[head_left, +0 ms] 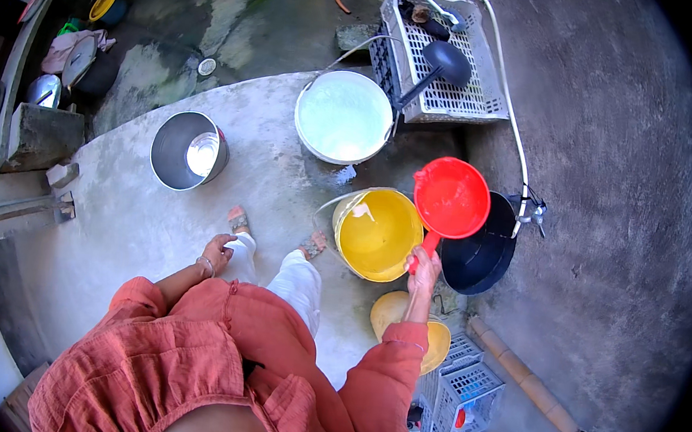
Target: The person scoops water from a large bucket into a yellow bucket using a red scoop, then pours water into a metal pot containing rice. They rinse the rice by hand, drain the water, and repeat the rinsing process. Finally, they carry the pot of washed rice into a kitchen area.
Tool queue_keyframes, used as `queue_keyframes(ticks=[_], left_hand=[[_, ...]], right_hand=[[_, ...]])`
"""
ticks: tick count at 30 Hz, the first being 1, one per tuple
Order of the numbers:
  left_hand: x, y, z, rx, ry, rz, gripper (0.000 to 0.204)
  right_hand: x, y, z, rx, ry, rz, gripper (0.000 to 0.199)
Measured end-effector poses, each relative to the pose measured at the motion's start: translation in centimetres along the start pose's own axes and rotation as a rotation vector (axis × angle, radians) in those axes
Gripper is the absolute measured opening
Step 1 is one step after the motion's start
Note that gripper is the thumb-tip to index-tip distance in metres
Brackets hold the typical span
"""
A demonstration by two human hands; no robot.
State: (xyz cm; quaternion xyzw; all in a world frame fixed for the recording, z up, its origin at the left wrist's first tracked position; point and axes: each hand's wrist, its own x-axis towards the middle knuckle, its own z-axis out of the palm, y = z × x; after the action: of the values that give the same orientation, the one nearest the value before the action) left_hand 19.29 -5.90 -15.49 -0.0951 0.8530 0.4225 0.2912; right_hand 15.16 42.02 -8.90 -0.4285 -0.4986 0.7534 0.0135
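Grey metal bucket (172, 151) is standing at L on the concrete, apart from the rest; contents n/c. L hand (217, 252) is hanging by the white trousers (296, 287), fingers loosely curling; nothing is showing in it, but how far it's closing cannot be told. White bucket (326, 156) is standing upright farther off, appearing to be holding clear water. Yellow bucket (387, 266) is sitting ahead of the R hand (423, 270), mouth up, level n/c.

R hand is closing firmly round the handle of the red dipper (451, 196); cup is facing up, overlapping in view the yellow bucket's R rim and the L side of the black tub (484, 257). Contact w/ either rim, and any water in the cup, can't be confirmed. White hose (509, 107) is running down the far R, ending nr the tub.

Step in hand, as judged: dipper is being held up btwn vessels. Next move is prob calling for a level cup, a steady wrist & clearance over both rims
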Motion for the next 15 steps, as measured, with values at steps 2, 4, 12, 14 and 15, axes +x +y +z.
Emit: queue_keyframes(ticks=[2, 4, 12, 14, 15], left_hand=[[-0.4, -0.9, -1.8, -0.025, 0.015, -0.006, 0.032], [-0.7, -2.8, -3.7, -0.041, 0.046, -0.048, 0.034], [-3.0, -10.8, -10.9, -0.09, 0.198, -0.151, 0.035], [-3.6, -12.7, -12.0, -0.072, 0.228, -0.159, 0.036], [-4.0, -13.5, -12.4, -0.077, 0.238, -0.183, 0.035]], right_hand=[[0.0, 1.0, 3.8, -0.009, -0.028, 0.016, 0.012], [0.2, 2.0, 7.6, -0.011, -0.006, 0.035, 0.012], [3.2, 8.9, 18.7, -0.185, 0.226, -0.029, 0.007], [3.9, 10.3, 20.7, -0.284, 0.282, -0.051, 0.008], [3.9, 10.6, 21.9, -0.342, 0.288, -0.036, 0.01]])
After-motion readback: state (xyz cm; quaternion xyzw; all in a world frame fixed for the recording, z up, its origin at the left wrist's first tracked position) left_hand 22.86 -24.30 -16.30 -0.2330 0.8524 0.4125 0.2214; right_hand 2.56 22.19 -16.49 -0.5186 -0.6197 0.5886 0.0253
